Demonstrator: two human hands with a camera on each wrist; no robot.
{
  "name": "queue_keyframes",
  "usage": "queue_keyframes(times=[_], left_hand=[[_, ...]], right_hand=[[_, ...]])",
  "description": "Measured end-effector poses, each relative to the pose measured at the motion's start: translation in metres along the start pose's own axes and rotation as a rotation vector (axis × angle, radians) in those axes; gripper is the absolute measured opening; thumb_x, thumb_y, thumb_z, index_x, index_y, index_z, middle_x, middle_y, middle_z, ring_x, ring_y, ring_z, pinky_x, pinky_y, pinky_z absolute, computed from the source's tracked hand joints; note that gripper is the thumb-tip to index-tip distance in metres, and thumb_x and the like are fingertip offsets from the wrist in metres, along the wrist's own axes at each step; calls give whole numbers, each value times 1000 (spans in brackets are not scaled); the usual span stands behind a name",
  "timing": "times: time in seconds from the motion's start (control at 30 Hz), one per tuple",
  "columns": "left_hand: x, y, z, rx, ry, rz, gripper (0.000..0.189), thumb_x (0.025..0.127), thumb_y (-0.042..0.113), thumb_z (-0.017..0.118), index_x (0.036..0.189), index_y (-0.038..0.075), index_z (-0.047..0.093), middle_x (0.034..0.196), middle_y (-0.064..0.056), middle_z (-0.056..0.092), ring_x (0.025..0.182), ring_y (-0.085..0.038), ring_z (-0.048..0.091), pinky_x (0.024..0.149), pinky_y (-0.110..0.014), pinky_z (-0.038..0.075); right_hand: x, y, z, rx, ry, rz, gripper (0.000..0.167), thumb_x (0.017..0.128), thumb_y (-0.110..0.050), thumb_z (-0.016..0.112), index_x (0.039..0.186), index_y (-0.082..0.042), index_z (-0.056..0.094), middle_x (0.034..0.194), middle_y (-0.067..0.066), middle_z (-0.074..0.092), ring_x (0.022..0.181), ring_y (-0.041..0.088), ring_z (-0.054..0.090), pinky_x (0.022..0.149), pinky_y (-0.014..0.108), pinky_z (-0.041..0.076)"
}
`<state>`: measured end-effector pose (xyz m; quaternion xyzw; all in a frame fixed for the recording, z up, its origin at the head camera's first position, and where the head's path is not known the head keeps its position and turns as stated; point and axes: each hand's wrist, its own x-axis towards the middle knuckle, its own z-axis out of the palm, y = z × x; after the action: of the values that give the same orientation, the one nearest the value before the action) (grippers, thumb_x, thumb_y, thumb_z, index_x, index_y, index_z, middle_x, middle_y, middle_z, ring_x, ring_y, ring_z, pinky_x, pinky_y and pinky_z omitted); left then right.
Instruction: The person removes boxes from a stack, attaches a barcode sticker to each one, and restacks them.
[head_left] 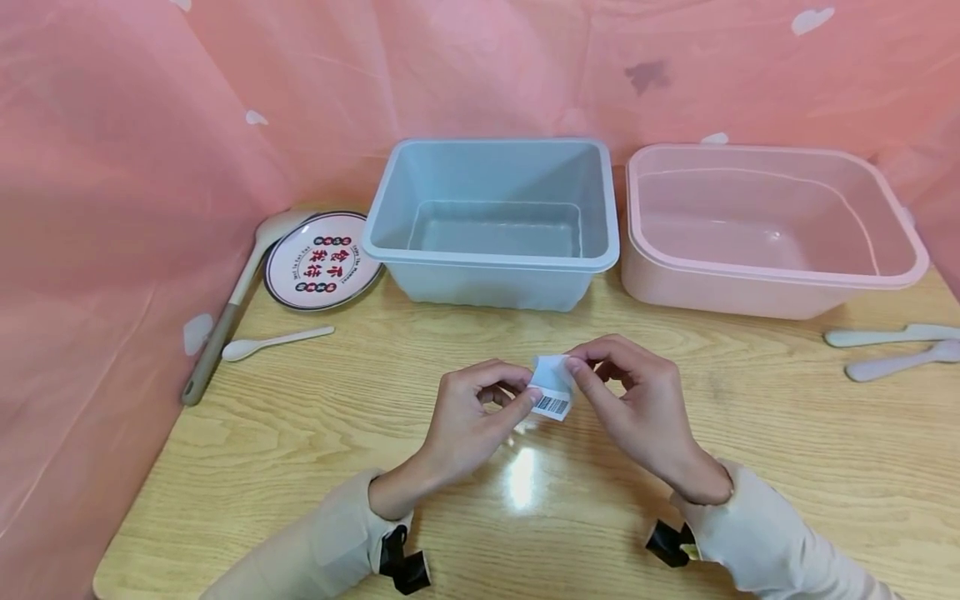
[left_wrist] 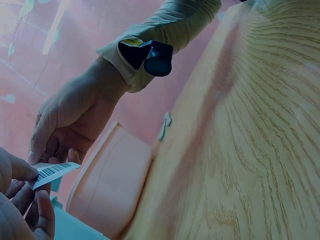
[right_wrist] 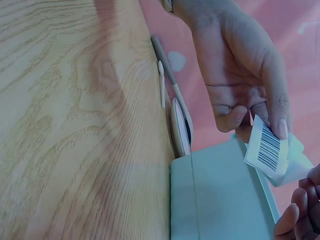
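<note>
Between the two hands, above the table, is a small white barcode label [head_left: 553, 402] with a pale, partly folded sheet behind it. My left hand [head_left: 474, 417] pinches its left edge between thumb and fingers. At the upper right corner my right hand [head_left: 637, 396] pinches the sheet. The printed barcode [right_wrist: 269, 148] faces the right wrist camera, with the left thumb pressed on its edge. In the left wrist view the label [left_wrist: 55, 172] appears tilted, and part of the left hand [left_wrist: 20, 200] is cut off by the frame.
A grey-blue bin [head_left: 491, 283] and a pink bin [head_left: 720, 292] stand at the back. To the left lie a printed plate [head_left: 288, 275], a long-handled ladle-like utensil [head_left: 217, 346] and a small spoon [head_left: 277, 340]. At right are a pale knife [head_left: 877, 337] and another utensil [head_left: 892, 365].
</note>
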<state>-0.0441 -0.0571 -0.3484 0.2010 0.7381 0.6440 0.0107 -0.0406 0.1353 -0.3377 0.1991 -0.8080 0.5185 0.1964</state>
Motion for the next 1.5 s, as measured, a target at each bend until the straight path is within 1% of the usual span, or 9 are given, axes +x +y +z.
queue_keyframes(times=[0.17, 0.27, 0.53, 0.7, 0.87, 1.0, 1.17, 1.33, 1.5], left_hand=[[0, -2, 0, 1, -8, -13, 11, 84, -2, 69, 94, -5, 71, 87, -16, 71, 74, -6, 63, 63, -26, 58], [0, -3, -1, 1, -14, -18, 11, 84, -2, 69, 94, -4, 70, 86, -17, 71, 73, -6, 64, 62, -26, 58], [-1, -5, -2, 0, -31, -50, 12, 84, 0, 70, 95, -4, 70, 87, -16, 71, 70, -7, 63, 60, -25, 57], [-2, -7, -3, -2, -40, -53, 11, 85, 0, 70, 95, -3, 70, 87, -17, 72, 71, -6, 64, 60, -25, 57], [-3, -8, -4, 3, -37, -59, 11, 84, 0, 71, 95, -4, 70, 88, -17, 72, 71, -7, 64, 61, -25, 57], [-4, -9, -4, 1, -34, -61, 11, 84, 0, 71, 94, -4, 70, 87, -18, 72, 72, -9, 65, 61, -25, 57], [-6, -11, -5, 2, -37, -71, 12, 84, 1, 71, 95, -5, 70, 88, -19, 72, 73, -11, 66, 61, -24, 57], [-11, -19, -6, 24, -58, -108, 13, 84, 2, 72, 95, -4, 70, 86, -18, 72, 71, -10, 66, 60, -24, 57], [-16, -36, -3, 78, -105, -166, 11, 84, 4, 72, 93, -2, 71, 85, -15, 74, 75, -14, 69, 65, -23, 58]], right_hand=[[0, 3, -2, 36, -2, 69, 11, 85, 9, 65, 88, 0, 70, 85, 6, 67, 78, 3, 58, 66, 13, 53], [0, 4, -3, 43, 6, 97, 10, 85, 11, 65, 88, 2, 69, 86, 3, 67, 79, 2, 59, 69, 14, 54], [2, 7, -5, 46, 52, 126, 9, 85, 10, 64, 88, 3, 70, 86, -5, 68, 78, 3, 60, 71, 14, 55], [3, 8, -6, 53, 58, 139, 10, 86, 9, 64, 88, 2, 70, 86, -8, 68, 78, 4, 60, 69, 13, 54], [4, 9, -9, 48, 88, 177, 10, 85, 9, 65, 87, 1, 71, 85, -11, 68, 77, 4, 60, 68, 12, 54], [4, 10, -10, 50, 104, 197, 10, 86, 8, 64, 86, 1, 70, 84, -12, 68, 77, 5, 60, 71, 13, 54], [5, 12, -11, 27, 114, 208, 8, 87, 7, 64, 86, 1, 70, 85, -11, 68, 76, 3, 60, 71, 12, 54], [6, 14, -12, -40, 153, 201, 8, 85, 7, 66, 86, 1, 71, 83, -19, 66, 73, 0, 59, 67, 9, 51], [5, 16, -14, -55, 142, 170, 10, 84, 7, 67, 84, -2, 72, 82, -15, 67, 73, 1, 58, 64, 9, 50]])
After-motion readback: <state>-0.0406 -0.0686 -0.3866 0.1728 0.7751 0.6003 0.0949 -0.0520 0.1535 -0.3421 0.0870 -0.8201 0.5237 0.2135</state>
